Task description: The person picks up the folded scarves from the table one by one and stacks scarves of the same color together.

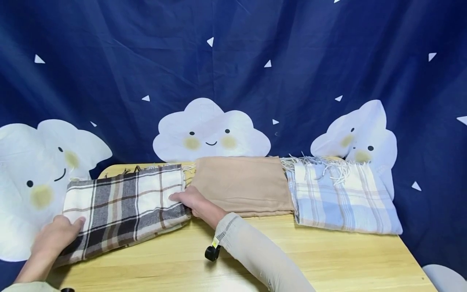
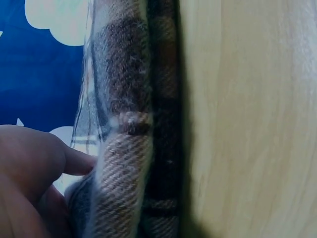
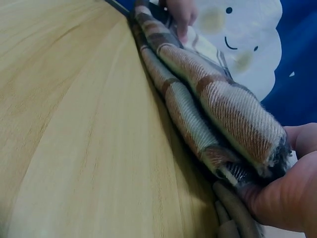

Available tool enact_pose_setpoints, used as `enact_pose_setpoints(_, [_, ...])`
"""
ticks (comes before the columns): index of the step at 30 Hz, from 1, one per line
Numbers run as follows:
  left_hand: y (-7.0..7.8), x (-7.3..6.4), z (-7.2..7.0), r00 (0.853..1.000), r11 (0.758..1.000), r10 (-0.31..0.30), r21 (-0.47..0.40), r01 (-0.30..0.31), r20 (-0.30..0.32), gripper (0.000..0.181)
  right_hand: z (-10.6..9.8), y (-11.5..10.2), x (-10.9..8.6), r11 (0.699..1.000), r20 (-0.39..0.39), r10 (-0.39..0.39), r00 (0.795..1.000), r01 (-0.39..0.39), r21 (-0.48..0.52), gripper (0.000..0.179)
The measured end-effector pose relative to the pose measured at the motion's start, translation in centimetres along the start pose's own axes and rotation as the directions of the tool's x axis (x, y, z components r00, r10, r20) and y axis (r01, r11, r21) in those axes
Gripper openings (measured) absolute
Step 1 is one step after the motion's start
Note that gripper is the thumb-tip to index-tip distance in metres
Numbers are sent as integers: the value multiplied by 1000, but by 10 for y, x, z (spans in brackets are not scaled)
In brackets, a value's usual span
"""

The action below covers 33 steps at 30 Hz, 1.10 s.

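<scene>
A folded brown, black and white plaid scarf (image 1: pixel 124 207) lies at the left of the table, its fringe along the far side. My left hand (image 1: pixel 54 239) grips the scarf's left end, thumb on top; the other fingers are mostly hidden at the end. At the opposite end my right hand (image 1: pixel 191 198) pinches the right edge, with the thumb on the upper face and fingers tucked at the side. The right wrist view shows the scarf's thick folded layers (image 3: pixel 223 109) between the fingers of that hand (image 3: pixel 292 188). A folded tan scarf (image 1: pixel 240 186) lies right beside my right hand.
A folded light blue and white plaid scarf (image 1: pixel 343 198) with tangled fringe lies at the table's right. The wooden table (image 1: pixel 175 259) extends in front of the row. Behind it hangs a dark blue curtain (image 1: pixel 233 73) printed with white clouds.
</scene>
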<state>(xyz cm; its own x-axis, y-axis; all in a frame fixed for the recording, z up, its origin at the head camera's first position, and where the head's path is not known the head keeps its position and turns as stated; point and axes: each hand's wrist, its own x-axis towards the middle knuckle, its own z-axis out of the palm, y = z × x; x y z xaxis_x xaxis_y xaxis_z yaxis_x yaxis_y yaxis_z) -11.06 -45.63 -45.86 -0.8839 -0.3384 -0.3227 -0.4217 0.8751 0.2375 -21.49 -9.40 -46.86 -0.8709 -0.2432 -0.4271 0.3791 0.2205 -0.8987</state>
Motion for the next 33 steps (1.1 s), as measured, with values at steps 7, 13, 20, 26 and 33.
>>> enact_pose_setpoints(7, [3, -3, -1, 998, 997, -55, -52, 53, -43, 66, -3, 3, 2, 999, -17, -1, 1000, 0, -54, 70])
enact_pose_setpoints(13, [4, -7, -2, 996, 995, -41, -93, 34, -84, 57, 2, 5, 2, 997, -17, -63, 998, 63, -35, 73])
enact_pose_setpoints(20, [3, -6, 0, 991, 994, -59, -100, 48, -117, 57, 6, 3, 0, 997, -20, -67, 998, 66, -32, 75])
enact_pose_setpoints(26, [2, -2, 1, 993, 991, -82, -115, 71, -88, 65, 6, 4, 1, 996, -18, -86, 996, 86, -39, 58])
enact_pose_setpoints(33, [6, -8, -1, 993, 988, -76, -138, 63, -95, 63, 7, 4, 1, 986, -19, -136, 990, 134, -96, 51])
